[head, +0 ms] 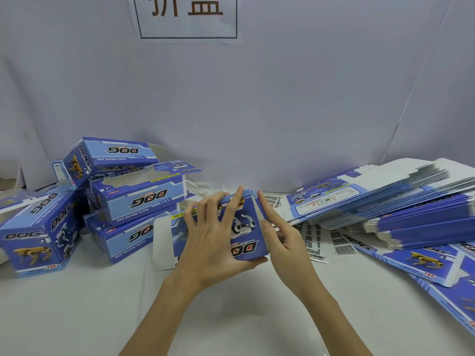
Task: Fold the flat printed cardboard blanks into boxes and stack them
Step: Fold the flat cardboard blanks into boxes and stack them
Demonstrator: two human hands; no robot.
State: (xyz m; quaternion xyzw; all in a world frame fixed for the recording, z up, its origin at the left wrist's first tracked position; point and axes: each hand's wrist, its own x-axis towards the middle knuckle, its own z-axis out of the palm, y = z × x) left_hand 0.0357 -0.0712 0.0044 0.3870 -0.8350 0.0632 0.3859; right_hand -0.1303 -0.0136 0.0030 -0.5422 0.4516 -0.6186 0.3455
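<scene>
A blue printed "DOG" cardboard box point(248, 235) stands partly folded at the middle of the white table. My left hand point(213, 242) wraps over its top and front, thumb under the lower edge. My right hand point(280, 235) presses against its right end, forefinger stretched up along the end flap. A pile of folded boxes point(123, 196) leans at the left. A thick stack of flat blanks point(385, 201) lies at the right, and more blanks point(431, 263) spread toward the near right.
Sheets of barcode stickers point(334, 242) lie between the held box and the flat stack. A white backdrop with a paper sign point(187, 16) rises behind the table. The white table surface point(231, 317) stretches toward me.
</scene>
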